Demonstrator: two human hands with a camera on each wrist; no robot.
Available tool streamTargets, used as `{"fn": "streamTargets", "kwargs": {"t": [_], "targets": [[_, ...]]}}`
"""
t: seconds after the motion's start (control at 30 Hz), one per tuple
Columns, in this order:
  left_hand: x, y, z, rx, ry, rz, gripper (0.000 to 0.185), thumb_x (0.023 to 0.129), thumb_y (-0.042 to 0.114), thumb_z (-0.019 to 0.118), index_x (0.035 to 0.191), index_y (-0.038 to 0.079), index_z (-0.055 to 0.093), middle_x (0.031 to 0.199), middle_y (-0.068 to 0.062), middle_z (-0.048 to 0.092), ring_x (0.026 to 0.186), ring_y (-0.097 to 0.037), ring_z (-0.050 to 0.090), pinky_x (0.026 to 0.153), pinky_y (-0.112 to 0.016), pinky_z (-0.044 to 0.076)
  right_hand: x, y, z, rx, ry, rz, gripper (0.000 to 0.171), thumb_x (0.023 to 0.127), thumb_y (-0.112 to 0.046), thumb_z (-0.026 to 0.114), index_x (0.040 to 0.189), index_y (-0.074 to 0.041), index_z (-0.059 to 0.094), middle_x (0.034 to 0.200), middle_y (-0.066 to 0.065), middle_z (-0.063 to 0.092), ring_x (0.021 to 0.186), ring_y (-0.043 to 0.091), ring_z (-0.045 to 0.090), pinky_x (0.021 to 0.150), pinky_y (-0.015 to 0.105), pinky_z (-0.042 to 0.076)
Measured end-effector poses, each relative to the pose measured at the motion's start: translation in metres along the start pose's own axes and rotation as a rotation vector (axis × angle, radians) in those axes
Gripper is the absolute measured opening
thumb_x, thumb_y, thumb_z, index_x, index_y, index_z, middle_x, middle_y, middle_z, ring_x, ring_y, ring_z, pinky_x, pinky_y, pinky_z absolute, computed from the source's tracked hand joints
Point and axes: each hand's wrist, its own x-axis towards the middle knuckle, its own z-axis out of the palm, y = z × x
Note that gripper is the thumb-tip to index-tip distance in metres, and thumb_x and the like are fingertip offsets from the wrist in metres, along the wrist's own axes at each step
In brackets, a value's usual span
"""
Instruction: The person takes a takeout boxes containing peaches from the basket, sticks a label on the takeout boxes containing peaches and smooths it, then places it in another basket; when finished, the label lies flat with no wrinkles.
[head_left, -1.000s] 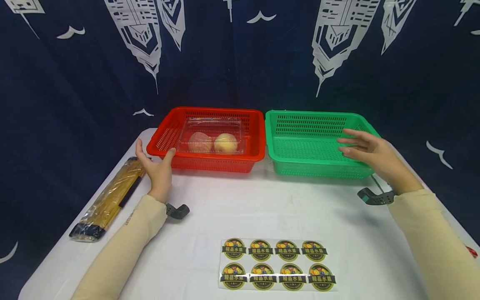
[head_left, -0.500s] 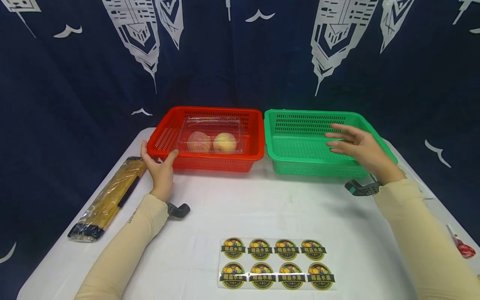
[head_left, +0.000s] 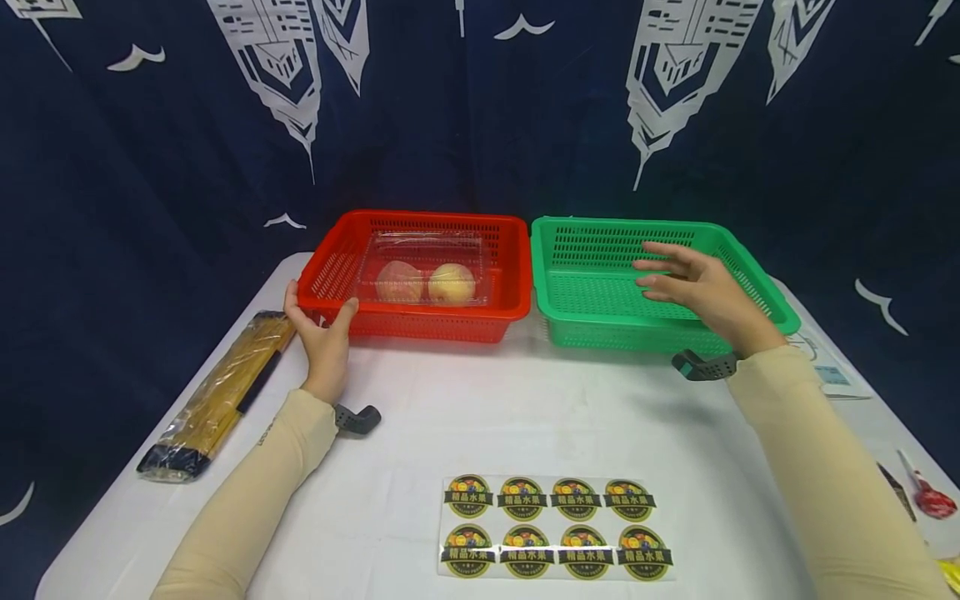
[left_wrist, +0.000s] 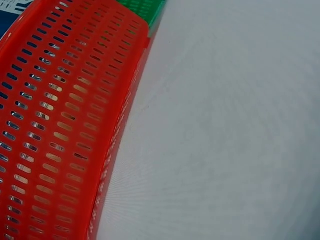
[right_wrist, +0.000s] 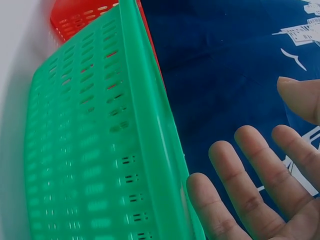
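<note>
A red basket (head_left: 420, 218) stands at the back of the white table (head_left: 525, 417), and a clear lidded box (head_left: 423, 271) with two pale round fruits lies in it. My left hand (head_left: 322, 329) rests against the basket's front left corner, thumb on the front wall and fingers along the left side. The left wrist view shows only the red basket's slotted wall (left_wrist: 60, 125). To the right is a green basket (head_left: 600, 246) with nothing in it. My right hand (head_left: 693, 283) hovers over it, fingers straight and spread. The right wrist view shows those fingers (right_wrist: 240, 175) above the green rim (right_wrist: 150, 125).
A sheet of round fruit stickers (head_left: 555, 537) lies near the front edge. A long wrapped pack of pasta (head_left: 217, 396) sits at the left edge. A paper card (head_left: 828, 373) and a small red item (head_left: 928, 502) lie at the right. A dark blue printed curtain hangs behind.
My right hand has moved left and farther over the green basket. My left hand has closed in on the red basket's corner.
</note>
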Motion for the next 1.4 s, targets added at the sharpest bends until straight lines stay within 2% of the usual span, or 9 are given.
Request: {"fn": "streamTargets", "kwargs": {"t": [0.2,0.33,0.53,0.8,1.03,1.23,1.4], "targets": [[0.001,-0.001,-0.001,0.012,-0.007,0.003,0.093,0.103,0.012,0.070,0.169,0.028,0.007,0.172,-0.004,0.022,0.156,-0.019,0.027,0.125,-0.033,0.036,0.009,-0.004,0.007,0.008,-0.008,0.009,0.062,0.109,-0.015,0.066,0.165,-0.010,0.042,0.147,0.000,0.064,0.117,0.007,0.071,0.100,0.028,0.059],[0.001,-0.001,-0.002,0.010,-0.014,0.004,0.093,0.103,0.013,0.071,0.169,0.029,0.007,0.172,-0.004,0.021,0.156,-0.020,0.026,0.126,-0.034,0.035,0.016,-0.007,0.012,0.038,-0.021,0.008,0.061,0.108,-0.013,0.067,0.165,-0.010,0.044,0.142,-0.004,0.066,0.118,0.008,0.071,0.098,0.027,0.059],[0.002,-0.003,-0.003,0.020,-0.020,-0.001,0.094,0.102,0.013,0.071,0.169,0.031,0.008,0.172,-0.002,0.021,0.156,-0.020,0.026,0.125,-0.034,0.037,0.023,-0.011,0.020,0.074,-0.041,-0.005,0.060,0.107,-0.012,0.068,0.163,-0.008,0.046,0.142,0.000,0.068,0.119,0.010,0.071,0.098,0.028,0.059],[0.002,-0.003,-0.004,0.028,-0.020,-0.004,0.094,0.102,0.013,0.072,0.169,0.031,0.008,0.172,-0.003,0.021,0.156,-0.020,0.026,0.125,-0.034,0.037,0.034,-0.015,0.034,0.077,-0.038,0.003,0.059,0.107,-0.011,0.068,0.162,-0.005,0.047,0.136,-0.005,0.070,0.118,0.011,0.071,0.098,0.029,0.060],[0.003,-0.004,-0.005,0.031,-0.020,-0.008,0.095,0.102,0.014,0.072,0.169,0.032,0.008,0.172,-0.002,0.021,0.156,-0.019,0.026,0.125,-0.034,0.037,0.046,-0.019,0.044,0.086,-0.069,0.016,0.062,0.108,-0.012,0.068,0.164,-0.004,0.043,0.148,0.010,0.063,0.120,0.010,0.070,0.099,0.029,0.059],[0.003,-0.003,-0.004,0.038,-0.021,-0.004,0.094,0.102,0.014,0.072,0.169,0.032,0.009,0.171,-0.002,0.022,0.156,-0.019,0.026,0.124,-0.034,0.038,0.056,-0.022,0.052,0.091,-0.095,0.009,0.061,0.108,-0.012,0.067,0.164,-0.003,0.042,0.136,-0.003,0.068,0.117,0.012,0.070,0.097,0.027,0.059],[0.003,-0.003,-0.005,0.040,-0.021,-0.009,0.093,0.102,0.015,0.072,0.168,0.033,0.009,0.172,-0.001,0.021,0.156,-0.019,0.025,0.124,-0.034,0.039,0.066,-0.024,0.060,0.093,-0.101,0.014,0.060,0.108,-0.011,0.067,0.163,-0.003,0.044,0.138,0.001,0.067,0.115,0.009,0.071,0.099,0.031,0.059]]}}
